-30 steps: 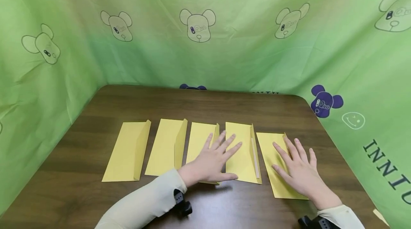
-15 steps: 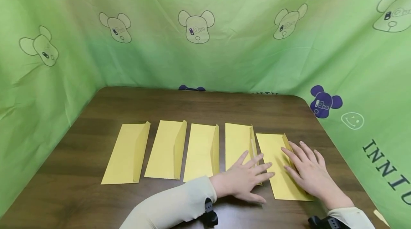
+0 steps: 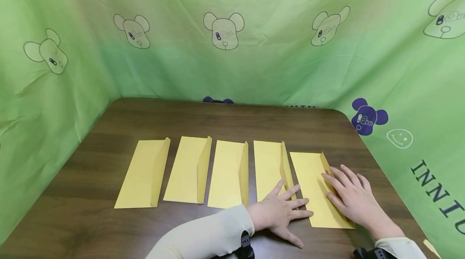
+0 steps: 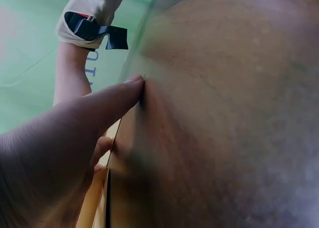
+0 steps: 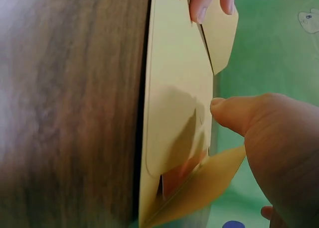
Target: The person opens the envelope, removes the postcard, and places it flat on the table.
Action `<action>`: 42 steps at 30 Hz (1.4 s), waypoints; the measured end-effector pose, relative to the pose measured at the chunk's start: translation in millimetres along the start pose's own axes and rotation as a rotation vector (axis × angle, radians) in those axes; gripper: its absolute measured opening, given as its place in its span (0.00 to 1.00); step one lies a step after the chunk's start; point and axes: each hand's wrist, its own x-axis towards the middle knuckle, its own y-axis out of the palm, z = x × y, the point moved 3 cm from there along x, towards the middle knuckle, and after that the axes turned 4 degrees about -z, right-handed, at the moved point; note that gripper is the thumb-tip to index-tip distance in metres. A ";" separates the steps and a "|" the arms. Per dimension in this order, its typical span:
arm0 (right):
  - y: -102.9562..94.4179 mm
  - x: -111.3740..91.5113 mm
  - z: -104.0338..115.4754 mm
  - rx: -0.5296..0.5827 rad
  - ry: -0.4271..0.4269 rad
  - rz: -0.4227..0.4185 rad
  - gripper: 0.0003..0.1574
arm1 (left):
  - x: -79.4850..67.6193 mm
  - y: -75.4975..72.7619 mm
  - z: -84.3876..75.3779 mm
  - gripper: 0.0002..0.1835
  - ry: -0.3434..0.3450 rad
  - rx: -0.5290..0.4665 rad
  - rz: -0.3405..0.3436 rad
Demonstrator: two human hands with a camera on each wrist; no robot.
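Five-wide talk aside, several yellow envelopes lie in a row, each with its flap partly raised on the right side. Across the near end of the fourth envelope [image 3: 268, 166] my left hand [image 3: 279, 212] spreads flat, its fingertips right at the left edge of the rightmost envelope [image 3: 312, 194]. My right hand [image 3: 357, 200] is over that envelope's right side, fingers loosely bent along its flap. In the right wrist view the flap [image 5: 209, 188] stands up from the envelope body, and my right thumb [image 5: 234, 113] is beside it. The left wrist view shows my left thumb [image 4: 117, 101] low against the tabletop.
The other envelopes are the leftmost one [image 3: 139, 174], the second [image 3: 187, 170] and the third [image 3: 227, 174]. All rest on a brown wooden table [image 3: 232, 120]. A green printed curtain [image 3: 269, 65] surrounds its back and sides. A pale scrap [image 3: 431, 247] shows at the right edge.
My left hand has moved right and nearer, from over the third and fourth envelopes to their near right. My right hand has shifted slightly right and nearer along the rightmost envelope.
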 end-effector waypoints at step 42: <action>-5.7 -24.8 -49.8 -0.026 -0.130 -0.015 0.25 | 1.3 3.7 2.1 0.47 -0.010 -0.078 -0.028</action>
